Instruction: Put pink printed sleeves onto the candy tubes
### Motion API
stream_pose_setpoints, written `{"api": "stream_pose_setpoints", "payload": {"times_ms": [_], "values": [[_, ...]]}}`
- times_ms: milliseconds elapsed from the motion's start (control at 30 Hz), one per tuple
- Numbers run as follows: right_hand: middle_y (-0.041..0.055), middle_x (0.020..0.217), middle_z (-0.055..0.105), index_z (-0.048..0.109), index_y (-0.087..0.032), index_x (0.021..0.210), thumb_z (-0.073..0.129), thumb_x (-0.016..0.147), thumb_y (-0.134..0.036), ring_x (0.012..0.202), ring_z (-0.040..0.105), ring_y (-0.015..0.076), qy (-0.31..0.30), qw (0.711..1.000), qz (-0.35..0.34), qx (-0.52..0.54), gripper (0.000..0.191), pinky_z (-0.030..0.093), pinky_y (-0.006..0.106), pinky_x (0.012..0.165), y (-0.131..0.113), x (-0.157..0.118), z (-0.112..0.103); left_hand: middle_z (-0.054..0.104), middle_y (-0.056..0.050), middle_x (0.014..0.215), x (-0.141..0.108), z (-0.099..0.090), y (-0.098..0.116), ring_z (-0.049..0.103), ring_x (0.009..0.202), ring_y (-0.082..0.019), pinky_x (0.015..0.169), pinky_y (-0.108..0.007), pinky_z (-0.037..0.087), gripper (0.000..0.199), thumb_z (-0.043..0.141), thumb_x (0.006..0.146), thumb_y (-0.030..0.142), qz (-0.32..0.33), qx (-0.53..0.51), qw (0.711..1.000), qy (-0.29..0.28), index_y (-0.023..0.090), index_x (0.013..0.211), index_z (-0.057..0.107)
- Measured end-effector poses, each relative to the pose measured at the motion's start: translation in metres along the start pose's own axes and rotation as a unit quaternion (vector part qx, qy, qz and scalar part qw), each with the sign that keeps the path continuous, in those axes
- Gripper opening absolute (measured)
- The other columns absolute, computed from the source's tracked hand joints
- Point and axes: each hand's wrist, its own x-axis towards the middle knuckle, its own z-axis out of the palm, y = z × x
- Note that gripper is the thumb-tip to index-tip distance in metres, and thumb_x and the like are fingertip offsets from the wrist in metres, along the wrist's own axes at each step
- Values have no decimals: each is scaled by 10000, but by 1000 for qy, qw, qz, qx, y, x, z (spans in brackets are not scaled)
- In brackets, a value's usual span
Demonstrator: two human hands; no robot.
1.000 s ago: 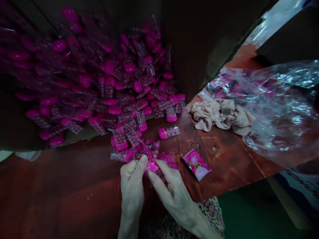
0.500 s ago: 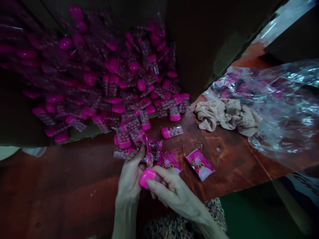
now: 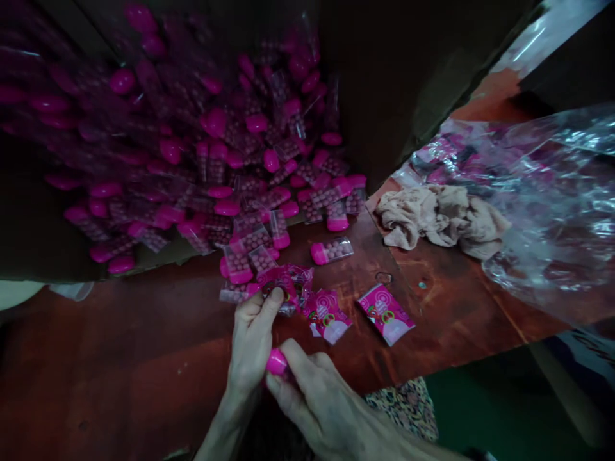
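Note:
My left hand (image 3: 254, 339) is closed, its thumb pressing on a pink printed wrapper (image 3: 283, 282) at the near edge of the pile. Just to its right, my right hand (image 3: 307, 384) grips a pink-capped container (image 3: 277, 362); only the cap shows, the rest is hidden by the fingers. Beyond the hands lies a flat pink label (image 3: 329, 315), and farther right another pink label (image 3: 385, 314). One clear container of pink balls (image 3: 331, 250) rests alone on the red-brown table (image 3: 144, 346).
A dark cardboard box (image 3: 384, 83) lies open toward me, with many pink-capped containers (image 3: 214, 121) spilling out. To the right are a crumpled beige cloth (image 3: 442, 218) and a clear plastic bag (image 3: 552, 224). A whitish rim (image 3: 19, 293) shows at the far left.
My right hand has moved slightly down and left with the pink-capped container, turning it so less cap shows. My left hand's thumb now lies lower over the wrapper, which has flattened down.

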Motion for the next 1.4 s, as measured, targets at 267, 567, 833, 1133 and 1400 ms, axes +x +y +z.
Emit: {"api": "stream_pose_setpoints", "payload": {"times_ms": [267,567,833,1133,1400], "values": [[-30,735,571,527,-234,977,577,842,-351,646,528,118,-133,985,77,84,185,421,227,569,-6,11,-23,461,60,470,2,8,12,365,422,-67,421,-213,305,321,780,568,371,-151,-141,978,-22,161,540,539],[-61,669,455,479,-181,773,673,742,-309,584,401,80,-89,970,133,185,234,350,215,532,-1,2,-18,533,30,533,0,24,10,443,535,-96,583,-226,381,254,655,744,327,-17,-63,991,-116,160,557,616],[-2,763,587,535,-188,873,622,782,-328,661,496,142,-115,987,86,71,189,393,249,576,-11,-2,-20,638,-3,627,-15,14,23,548,638,-130,671,-233,423,210,622,776,343,-12,-4,991,-132,161,704,697],[-10,657,568,485,-180,928,338,931,-426,514,509,122,-14,998,-64,1,287,352,222,488,0,-6,-9,604,12,564,0,31,17,533,512,-113,529,-242,432,278,811,537,329,-139,-199,969,-51,145,633,625],[-4,604,539,528,-168,793,320,930,-374,501,491,126,42,997,-61,-36,323,363,237,478,8,-18,-13,543,66,477,-15,48,15,488,471,-60,456,-169,384,320,820,528,310,-76,-183,980,31,148,515,543]]}}
